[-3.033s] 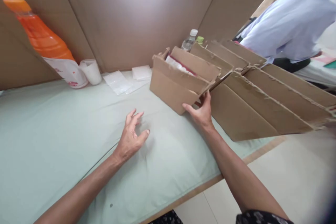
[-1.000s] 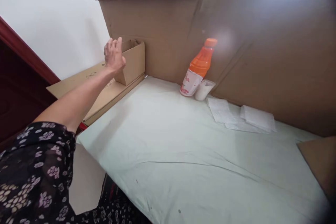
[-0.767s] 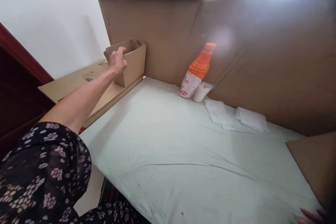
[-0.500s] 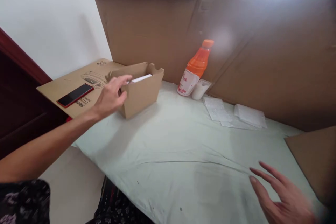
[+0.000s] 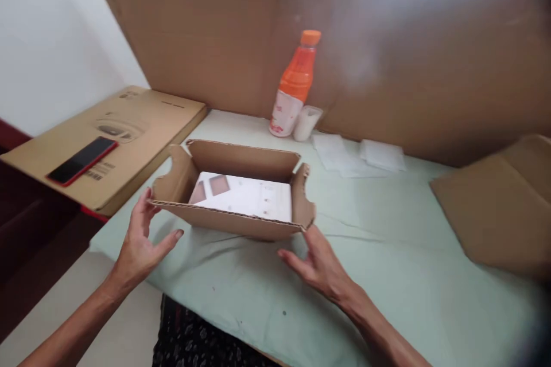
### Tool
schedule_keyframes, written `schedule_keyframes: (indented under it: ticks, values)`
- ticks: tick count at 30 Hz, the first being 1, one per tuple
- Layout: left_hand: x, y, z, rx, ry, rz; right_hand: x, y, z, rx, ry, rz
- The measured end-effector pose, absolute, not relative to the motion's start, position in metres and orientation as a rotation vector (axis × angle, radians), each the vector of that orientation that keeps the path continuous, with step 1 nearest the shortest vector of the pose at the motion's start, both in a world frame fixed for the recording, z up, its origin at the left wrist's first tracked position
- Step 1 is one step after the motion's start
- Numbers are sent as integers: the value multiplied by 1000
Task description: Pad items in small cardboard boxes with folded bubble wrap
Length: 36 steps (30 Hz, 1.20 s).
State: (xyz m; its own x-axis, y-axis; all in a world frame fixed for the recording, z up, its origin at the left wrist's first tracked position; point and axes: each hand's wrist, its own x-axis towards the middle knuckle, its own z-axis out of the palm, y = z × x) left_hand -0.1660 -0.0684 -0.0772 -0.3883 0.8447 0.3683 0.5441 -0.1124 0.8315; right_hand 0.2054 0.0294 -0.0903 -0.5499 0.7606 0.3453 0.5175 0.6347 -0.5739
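An open-topped cardboard box (image 5: 232,219) stands on the table in front of me, with notched short ends. Inside lies a white box (image 5: 245,195) with brownish squares printed at its left end. My left hand (image 5: 140,243) holds the cardboard box at its left end, fingers against the outside and thumb stretched along the front. At the opposite end, my right hand (image 5: 321,266) grips the right front corner, its thumb pointing inward below the rim. Some fingertips of both hands are hidden behind the cardboard.
A red-edged phone (image 5: 81,160) lies on a flat carton (image 5: 142,143) at left. Behind stand an orange-capped bottle (image 5: 293,89) and a white cup (image 5: 307,124), with thin white sheets (image 5: 365,156) beside them. Cardboard (image 5: 499,212) lies at right; a tall cardboard panel (image 5: 206,28) closes off the back.
The cardboard box has come nearer and turned its long side toward me. My right hand has moved left to its right end; my left hand has dropped from its top to its left end.
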Motion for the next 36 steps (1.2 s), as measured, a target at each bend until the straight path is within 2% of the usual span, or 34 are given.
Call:
schedule_keyframes:
  ticks: [3,5,12,16,18,23,28,36]
  values:
    - [-160,-44,-98,1340,1844,1198,192,27,-92,-935,-2241,705]
    - [-148,-26,-102,1329,1863,1120,192,32,-88,-955,-2178,774]
    - [-78,36,-94,1442,1735,1144,233,92,-72,-1238,-1901,824]
    - [-54,59,-101,1491,1739,1171,274,123,-72,-1238,-1997,842]
    - [-52,61,-110,1480,1775,1153,292,139,-72,-1280,-2062,742]
    - [-55,56,-124,1461,1832,1166,302,197,-81,-1574,-2231,238]
    - [-54,59,-122,1436,1832,1221,290,237,-82,-1632,-2268,158]
    - [-56,60,-124,1472,1795,1235,306,200,-69,-1661,-2524,-91]
